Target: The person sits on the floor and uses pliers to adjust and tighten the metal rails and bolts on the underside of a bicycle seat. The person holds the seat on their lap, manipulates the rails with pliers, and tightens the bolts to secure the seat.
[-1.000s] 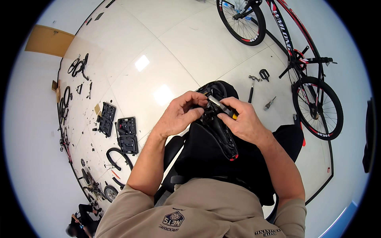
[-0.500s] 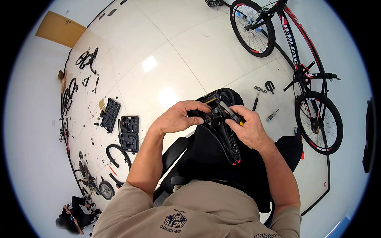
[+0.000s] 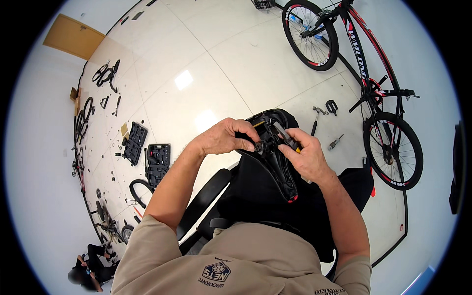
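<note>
A black bicycle saddle (image 3: 278, 179) lies upside down across my lap, its narrow red-tipped nose toward me. Its rails and clamp face up. My left hand (image 3: 227, 137) pinches a small dark metal clamp part (image 3: 259, 146) between thumb and forefinger, at the left side of the rails. My right hand (image 3: 308, 155) is closed round a hand tool (image 3: 281, 132) with a grey metal head and some yellow on its handle. The tool's head lies against the clamp area; its exact kind is partly hidden by my fingers.
On the floor to the right are a hammer (image 3: 315, 120), a pedal (image 3: 332, 107) and a small tool (image 3: 336, 142), near a black-and-red bicycle (image 3: 361, 64). Open tool cases (image 3: 158, 164) and scattered bike parts lie left. Another person (image 3: 93, 268) sits at the lower left.
My left thumb and forefinger have come together on the small clamp part. The right hand and its tool have shifted only slightly, and the whole view has moved a little.
</note>
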{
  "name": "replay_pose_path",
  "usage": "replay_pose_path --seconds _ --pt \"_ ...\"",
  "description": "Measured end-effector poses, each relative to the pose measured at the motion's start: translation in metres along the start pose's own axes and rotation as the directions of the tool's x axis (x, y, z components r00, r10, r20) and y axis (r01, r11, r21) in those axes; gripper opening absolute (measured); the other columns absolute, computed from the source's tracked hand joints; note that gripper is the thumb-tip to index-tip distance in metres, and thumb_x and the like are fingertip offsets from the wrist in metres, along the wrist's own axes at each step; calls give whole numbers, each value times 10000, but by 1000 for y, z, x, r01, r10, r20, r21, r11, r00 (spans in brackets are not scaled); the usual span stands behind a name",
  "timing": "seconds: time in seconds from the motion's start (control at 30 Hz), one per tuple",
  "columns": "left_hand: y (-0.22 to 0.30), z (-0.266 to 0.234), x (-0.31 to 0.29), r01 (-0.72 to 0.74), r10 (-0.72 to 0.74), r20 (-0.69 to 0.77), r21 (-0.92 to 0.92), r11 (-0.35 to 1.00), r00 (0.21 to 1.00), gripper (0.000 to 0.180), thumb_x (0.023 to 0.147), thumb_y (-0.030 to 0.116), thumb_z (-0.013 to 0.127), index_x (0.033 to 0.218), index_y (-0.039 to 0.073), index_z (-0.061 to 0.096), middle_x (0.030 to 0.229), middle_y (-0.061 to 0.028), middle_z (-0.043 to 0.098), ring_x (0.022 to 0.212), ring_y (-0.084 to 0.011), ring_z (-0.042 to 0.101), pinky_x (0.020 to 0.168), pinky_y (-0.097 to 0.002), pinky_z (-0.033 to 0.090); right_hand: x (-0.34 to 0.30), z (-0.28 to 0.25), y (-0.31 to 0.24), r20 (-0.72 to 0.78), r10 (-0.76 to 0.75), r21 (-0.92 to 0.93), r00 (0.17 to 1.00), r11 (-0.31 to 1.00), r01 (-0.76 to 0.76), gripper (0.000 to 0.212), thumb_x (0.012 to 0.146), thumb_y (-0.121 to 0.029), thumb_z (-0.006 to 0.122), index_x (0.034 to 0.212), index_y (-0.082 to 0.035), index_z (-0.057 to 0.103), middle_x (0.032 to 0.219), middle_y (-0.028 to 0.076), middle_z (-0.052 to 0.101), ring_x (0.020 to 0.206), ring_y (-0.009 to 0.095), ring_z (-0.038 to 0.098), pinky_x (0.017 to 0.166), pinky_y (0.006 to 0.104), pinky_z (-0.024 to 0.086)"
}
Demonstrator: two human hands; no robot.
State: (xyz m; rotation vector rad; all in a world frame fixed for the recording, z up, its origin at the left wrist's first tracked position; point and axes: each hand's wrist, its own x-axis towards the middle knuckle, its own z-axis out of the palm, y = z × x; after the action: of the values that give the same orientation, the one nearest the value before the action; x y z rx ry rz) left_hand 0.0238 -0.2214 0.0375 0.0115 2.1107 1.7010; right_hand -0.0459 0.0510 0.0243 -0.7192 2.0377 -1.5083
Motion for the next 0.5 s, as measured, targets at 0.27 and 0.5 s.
replay_pose_path --seconds 0.27,0.5 --pt "3 2 -1 30 -30 3 -9 1000 1000 251 821 23 864 1051 53 771 1060 -19 720 1008 -150 660 898 -292 543 1 0 -1 2 -7 3 1000 1000 7 257 903 -78 735 1134 12 667 905 97 703 791 164 627 747 310 513" --pt "3 3 -3 83 -83 8 -2 997 997 381 777 52 906 1126 61 755 1076 1 728 1011 -130 657 902 -287 538 0 1 -4 -5 -10 11 1000 1000 10 252 907 -75 730 1136 7 664 918 99 710 785 179 627 737 319 508"
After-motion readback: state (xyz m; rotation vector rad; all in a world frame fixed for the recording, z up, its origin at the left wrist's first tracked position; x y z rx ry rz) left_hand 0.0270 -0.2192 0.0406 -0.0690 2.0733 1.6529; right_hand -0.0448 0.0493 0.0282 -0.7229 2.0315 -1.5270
